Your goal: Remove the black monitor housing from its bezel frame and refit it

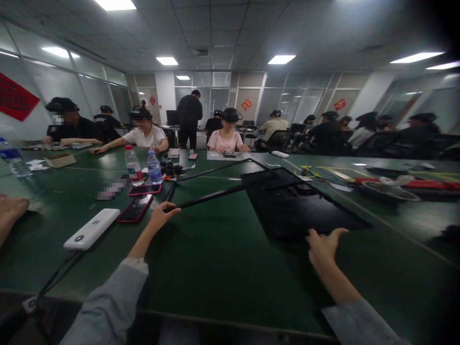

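Note:
My left hand (163, 213) is closed on the near left corner of a thin black rectangular frame (212, 195). The frame is raised at a tilt over the table, and its far right part crosses above a black flat panel (302, 206). That panel has a recessed section near its middle and looks like the back cover of a screen. At its near edge is my right hand (325, 247), fingers bent against the edge and thumb stretched out to the right. The fingertips there are partly hidden.
Left on the green table (215, 268) lie a white power bank (93, 229) with a cord, phones (135, 208) and two bottles (133, 165). Another person's hand (12, 211) rests at the left edge. Cables and a red item (424, 184) lie right. People sit across the table.

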A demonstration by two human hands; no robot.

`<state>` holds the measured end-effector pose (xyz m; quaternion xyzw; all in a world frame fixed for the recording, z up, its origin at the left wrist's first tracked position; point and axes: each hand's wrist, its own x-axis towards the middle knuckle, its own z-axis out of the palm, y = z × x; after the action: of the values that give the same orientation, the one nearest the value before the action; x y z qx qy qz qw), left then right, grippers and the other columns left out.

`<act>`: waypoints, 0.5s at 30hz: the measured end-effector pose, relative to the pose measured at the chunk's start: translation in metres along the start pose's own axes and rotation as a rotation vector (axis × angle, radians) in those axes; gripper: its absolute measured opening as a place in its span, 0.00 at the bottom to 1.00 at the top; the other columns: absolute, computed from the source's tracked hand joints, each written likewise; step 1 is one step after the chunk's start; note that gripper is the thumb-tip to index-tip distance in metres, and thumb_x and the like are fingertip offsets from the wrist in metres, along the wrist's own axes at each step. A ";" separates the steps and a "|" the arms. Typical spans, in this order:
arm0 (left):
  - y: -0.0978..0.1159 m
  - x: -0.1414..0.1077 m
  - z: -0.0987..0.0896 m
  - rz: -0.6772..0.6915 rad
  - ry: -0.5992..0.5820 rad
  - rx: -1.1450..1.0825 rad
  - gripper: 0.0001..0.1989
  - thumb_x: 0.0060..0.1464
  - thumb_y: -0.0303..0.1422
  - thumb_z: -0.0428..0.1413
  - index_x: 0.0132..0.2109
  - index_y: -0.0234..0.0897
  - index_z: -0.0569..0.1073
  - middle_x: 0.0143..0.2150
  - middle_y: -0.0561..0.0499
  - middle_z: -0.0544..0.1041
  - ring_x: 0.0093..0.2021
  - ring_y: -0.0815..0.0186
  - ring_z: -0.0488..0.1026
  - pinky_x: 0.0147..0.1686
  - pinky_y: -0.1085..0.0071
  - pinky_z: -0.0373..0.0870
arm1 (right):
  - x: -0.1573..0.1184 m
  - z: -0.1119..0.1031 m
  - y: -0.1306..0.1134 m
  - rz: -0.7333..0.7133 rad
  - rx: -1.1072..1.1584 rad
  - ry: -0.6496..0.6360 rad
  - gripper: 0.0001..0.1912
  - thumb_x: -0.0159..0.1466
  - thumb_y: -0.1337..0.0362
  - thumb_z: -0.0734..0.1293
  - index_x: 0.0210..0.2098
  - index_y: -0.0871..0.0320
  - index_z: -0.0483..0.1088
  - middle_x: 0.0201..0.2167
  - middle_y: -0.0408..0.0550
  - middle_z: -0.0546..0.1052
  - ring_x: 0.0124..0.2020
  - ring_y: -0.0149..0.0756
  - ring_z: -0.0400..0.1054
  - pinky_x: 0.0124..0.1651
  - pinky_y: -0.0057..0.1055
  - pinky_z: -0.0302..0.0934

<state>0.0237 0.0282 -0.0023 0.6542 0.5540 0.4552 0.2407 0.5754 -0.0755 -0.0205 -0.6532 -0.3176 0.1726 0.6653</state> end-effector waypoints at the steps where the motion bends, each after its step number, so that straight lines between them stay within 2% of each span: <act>1: 0.000 0.000 0.000 0.005 0.014 -0.006 0.27 0.43 0.56 0.65 0.39 0.38 0.79 0.38 0.46 0.82 0.42 0.55 0.79 0.45 0.61 0.73 | -0.006 0.009 -0.001 0.066 0.054 -0.004 0.63 0.51 0.63 0.68 0.73 0.45 0.21 0.32 0.39 0.59 0.26 0.30 0.58 0.29 0.27 0.64; 3: 0.002 0.000 -0.001 0.019 0.046 -0.005 0.26 0.43 0.56 0.65 0.39 0.38 0.79 0.38 0.46 0.82 0.43 0.55 0.79 0.45 0.61 0.73 | -0.013 0.026 -0.004 0.161 0.134 -0.098 0.63 0.50 0.64 0.70 0.74 0.42 0.29 0.32 0.39 0.64 0.26 0.30 0.62 0.27 0.25 0.63; 4: 0.003 0.000 -0.002 0.028 0.059 0.002 0.26 0.42 0.56 0.65 0.39 0.38 0.79 0.39 0.46 0.82 0.43 0.55 0.79 0.46 0.61 0.73 | -0.012 0.033 -0.005 0.190 0.159 -0.189 0.62 0.49 0.64 0.71 0.74 0.41 0.32 0.34 0.40 0.68 0.27 0.30 0.64 0.27 0.25 0.64; 6: 0.006 0.000 -0.003 0.048 0.073 0.020 0.25 0.42 0.55 0.66 0.39 0.39 0.79 0.40 0.46 0.82 0.44 0.54 0.79 0.48 0.60 0.73 | -0.003 0.046 -0.008 0.220 0.170 -0.369 0.60 0.47 0.65 0.73 0.73 0.42 0.42 0.35 0.42 0.74 0.29 0.33 0.68 0.27 0.26 0.65; 8: 0.009 -0.001 -0.003 0.067 0.071 0.033 0.25 0.42 0.54 0.66 0.39 0.39 0.79 0.40 0.46 0.82 0.44 0.54 0.79 0.49 0.59 0.72 | 0.014 0.059 -0.010 0.201 0.133 -0.440 0.53 0.45 0.65 0.73 0.69 0.46 0.55 0.34 0.42 0.76 0.29 0.34 0.70 0.28 0.28 0.67; 11: 0.012 -0.004 -0.004 0.098 0.064 0.069 0.24 0.43 0.54 0.66 0.39 0.39 0.79 0.40 0.47 0.82 0.44 0.55 0.78 0.49 0.60 0.72 | 0.040 0.075 -0.014 0.091 0.095 -0.306 0.38 0.49 0.61 0.73 0.59 0.53 0.67 0.32 0.44 0.76 0.31 0.34 0.71 0.33 0.30 0.69; 15: 0.014 -0.006 -0.004 0.131 0.054 0.177 0.23 0.45 0.53 0.65 0.39 0.40 0.79 0.40 0.48 0.81 0.43 0.56 0.78 0.47 0.60 0.71 | 0.059 0.082 -0.028 -0.100 0.086 -0.116 0.26 0.53 0.62 0.68 0.52 0.57 0.71 0.37 0.47 0.76 0.36 0.34 0.72 0.43 0.33 0.69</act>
<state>0.0276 0.0181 0.0090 0.6951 0.5543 0.4368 0.1368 0.5611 0.0223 0.0137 -0.5962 -0.3799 0.1903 0.6812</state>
